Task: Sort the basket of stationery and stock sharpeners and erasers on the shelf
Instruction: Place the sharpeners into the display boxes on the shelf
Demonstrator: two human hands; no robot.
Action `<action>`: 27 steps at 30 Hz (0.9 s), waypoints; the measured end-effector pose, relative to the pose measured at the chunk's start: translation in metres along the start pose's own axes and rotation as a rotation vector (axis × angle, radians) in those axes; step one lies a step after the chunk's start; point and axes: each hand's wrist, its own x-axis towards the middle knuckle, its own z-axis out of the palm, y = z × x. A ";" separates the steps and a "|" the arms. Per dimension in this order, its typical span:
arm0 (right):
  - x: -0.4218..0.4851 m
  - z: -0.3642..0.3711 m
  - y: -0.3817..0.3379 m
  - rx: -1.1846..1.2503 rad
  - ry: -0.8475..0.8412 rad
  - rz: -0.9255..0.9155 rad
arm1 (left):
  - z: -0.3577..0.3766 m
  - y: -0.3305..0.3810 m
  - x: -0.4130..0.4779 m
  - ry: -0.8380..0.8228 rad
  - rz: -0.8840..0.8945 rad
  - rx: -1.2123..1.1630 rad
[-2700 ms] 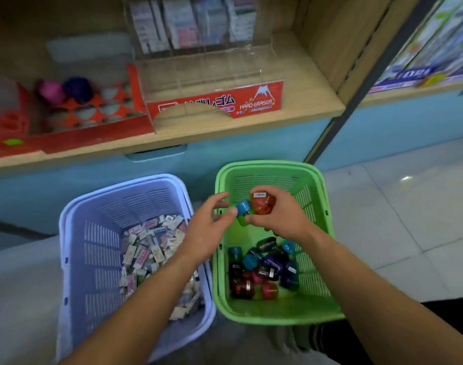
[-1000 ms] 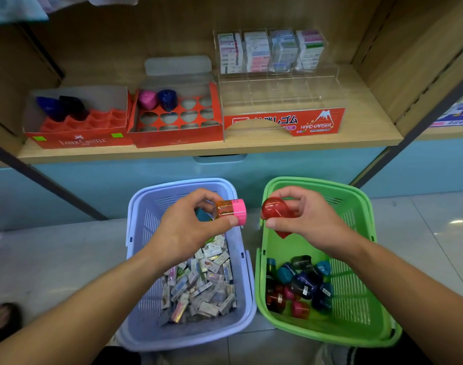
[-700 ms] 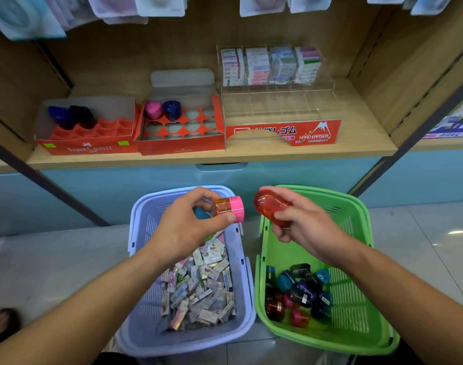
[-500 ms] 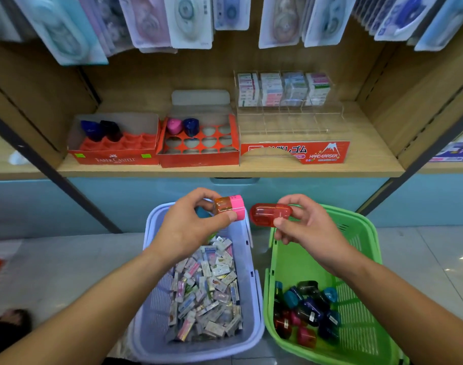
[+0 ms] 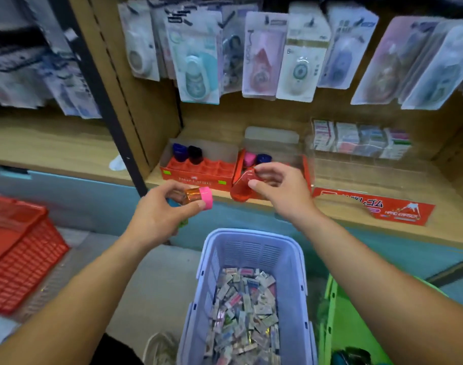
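My left hand [image 5: 159,216] pinches an orange sharpener with a pink cap [image 5: 198,198], with a teal and a green piece partly hidden in the palm. My right hand [image 5: 280,189] holds a red translucent sharpener [image 5: 240,187] right at the front of the right red tray [image 5: 307,169] on the shelf. That tray holds a pink sharpener [image 5: 249,158] and a dark blue one [image 5: 263,158]. The left red tray [image 5: 198,177] holds a blue and a black sharpener. The lilac basket [image 5: 251,248] below is full of erasers [image 5: 242,312].
A clear eraser display [image 5: 362,143] with a red label [image 5: 375,206] stands on the wooden shelf [image 5: 449,227] at the right. The green basket [image 5: 338,320] shows at the bottom right, a red basket [image 5: 16,254] on the left. Packaged correction tapes [image 5: 298,54] hang above.
Both hands have risen from above the baskets towards the shelf. The red sharpener now reaches the right red tray; the view has tilted up and shifted left.
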 end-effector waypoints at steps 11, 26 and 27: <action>0.153 0.091 0.027 -0.535 -0.011 -0.122 | -0.037 -0.031 0.043 0.089 0.017 0.049; 0.099 0.100 0.005 -0.291 -0.187 -0.103 | -0.035 -0.038 0.057 0.111 -0.015 -0.031; 0.085 0.100 0.000 -0.169 -0.276 -0.046 | -0.032 -0.037 0.057 0.109 -0.002 -0.029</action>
